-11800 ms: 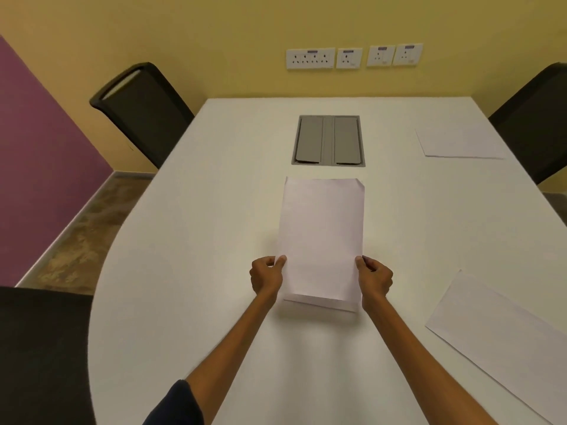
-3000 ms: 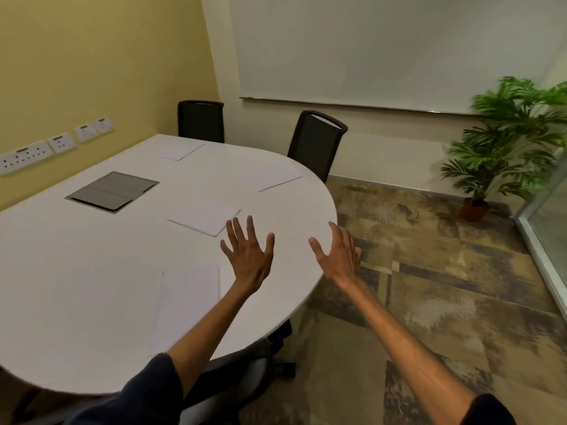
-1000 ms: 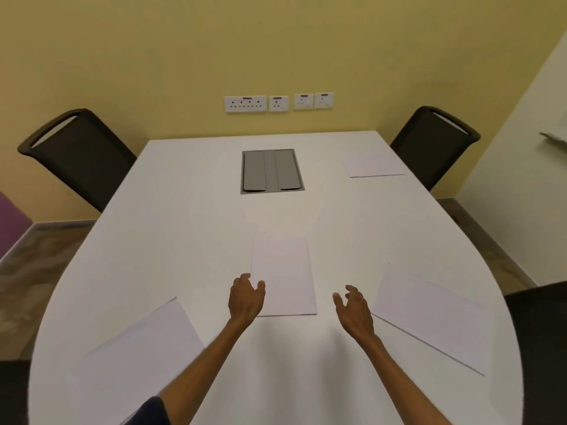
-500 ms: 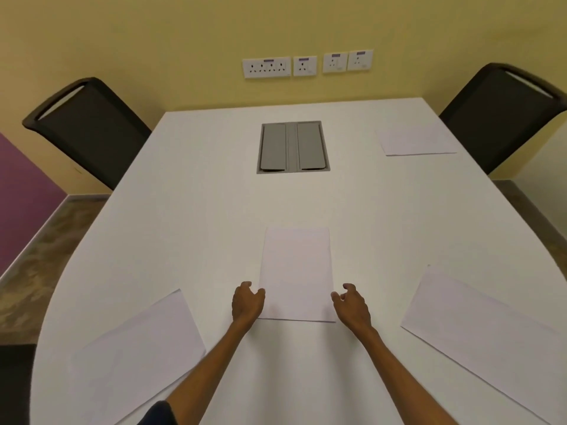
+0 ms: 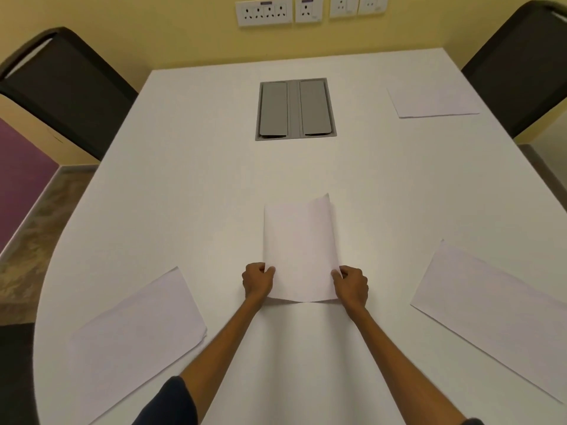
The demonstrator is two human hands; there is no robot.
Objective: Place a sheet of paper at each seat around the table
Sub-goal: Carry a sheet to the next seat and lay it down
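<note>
A sheet of paper (image 5: pixel 299 246) is in the middle of the white table (image 5: pixel 190 185), its near end lifted and its far right corner curled up. My left hand (image 5: pixel 257 280) pinches its left edge and my right hand (image 5: pixel 351 283) pinches its right edge. Three more sheets lie flat: one at the near left (image 5: pixel 135 335), one at the near right (image 5: pixel 497 314), one at the far right (image 5: pixel 432 101) in front of a black chair (image 5: pixel 521 65).
Another black chair (image 5: pixel 61 87) stands at the far left corner with no paper before it. A grey cable hatch (image 5: pixel 295 108) is set into the table's far middle. Wall sockets (image 5: pixel 306 9) line the yellow wall. Carpet floor (image 5: pixel 33 228) shows on the left.
Both hands have closed on the side edges of the middle sheet and raised its near end; half a second ago they were open beside it. The view has tilted down and closer.
</note>
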